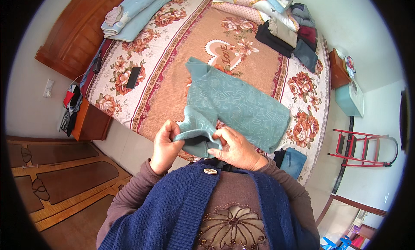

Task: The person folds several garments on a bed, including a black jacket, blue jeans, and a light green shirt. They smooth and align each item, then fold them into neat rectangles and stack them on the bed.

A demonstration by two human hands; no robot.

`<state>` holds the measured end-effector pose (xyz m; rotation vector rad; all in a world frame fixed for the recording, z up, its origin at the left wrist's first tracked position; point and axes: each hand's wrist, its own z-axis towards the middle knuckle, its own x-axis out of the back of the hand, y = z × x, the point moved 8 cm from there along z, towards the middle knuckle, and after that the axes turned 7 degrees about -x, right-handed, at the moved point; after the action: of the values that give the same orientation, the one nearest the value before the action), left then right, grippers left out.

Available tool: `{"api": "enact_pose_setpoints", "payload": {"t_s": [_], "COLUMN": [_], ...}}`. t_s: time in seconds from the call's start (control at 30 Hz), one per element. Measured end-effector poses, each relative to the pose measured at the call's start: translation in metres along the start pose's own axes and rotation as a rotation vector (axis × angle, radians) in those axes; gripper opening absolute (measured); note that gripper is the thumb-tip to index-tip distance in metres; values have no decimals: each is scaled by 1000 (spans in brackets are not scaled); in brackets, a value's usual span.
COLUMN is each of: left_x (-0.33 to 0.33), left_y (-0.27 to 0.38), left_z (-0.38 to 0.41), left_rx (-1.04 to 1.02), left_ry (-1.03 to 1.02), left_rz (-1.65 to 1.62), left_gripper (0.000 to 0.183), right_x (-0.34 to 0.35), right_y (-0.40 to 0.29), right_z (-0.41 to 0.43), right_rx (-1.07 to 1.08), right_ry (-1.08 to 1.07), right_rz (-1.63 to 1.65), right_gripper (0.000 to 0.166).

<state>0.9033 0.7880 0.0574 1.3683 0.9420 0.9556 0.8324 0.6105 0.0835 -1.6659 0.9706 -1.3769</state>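
Note:
A teal patterned garment (238,102) lies on the bed, its wide part stretching to the right and a narrow cuffed part pointing up at the left. Its near opening is spread between both hands close to the body. My left hand (168,145) pinches the left side of this rim between thumb and fingers. On the right side of the same rim, my right hand (235,148) grips the fabric with thumb and fingers. The inside of the opening looks dark, and a seam shows there.
The bed's floral bedspread (181,88) bears a black phone (133,77), folded light-blue cloth (139,16), folded dark trousers (273,39) and folded jeans (292,162). A red step ladder (363,148) leans at the right wall. A wooden nightstand (91,120) stands at the left.

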Motion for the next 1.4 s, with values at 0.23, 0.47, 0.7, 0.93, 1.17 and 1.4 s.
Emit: {"api": "enact_pose_setpoints", "payload": {"t_s": [0.23, 0.47, 0.7, 0.93, 1.17, 1.4], "left_x": [-11, 23, 3, -43, 9, -39], "left_y": [19, 1, -7, -5, -164, -236], "left_z": [-11, -33, -23, -3, 59, 125], "left_rx": [-130, 87, 149, -12, -80, -335], "left_ry": [-284, -85, -133, -436, -412, -625], "left_rz": [247, 95, -61, -460, 589, 948], "left_gripper": [32, 34, 30, 16, 82, 63], "right_x": [-36, -80, -65, -34, 17, 47], "right_y": [4, 15, -13, 19, 41, 35], "right_z": [1, 13, 25, 18, -18, -37], "right_rx": [237, -74, 209, 30, -26, 25], "right_ry": [-247, -630, -201, -7, -157, -116], "right_rz": [-38, 288, -20, 16, -44, 194], "right_gripper": [22, 41, 87, 22, 17, 19]}}
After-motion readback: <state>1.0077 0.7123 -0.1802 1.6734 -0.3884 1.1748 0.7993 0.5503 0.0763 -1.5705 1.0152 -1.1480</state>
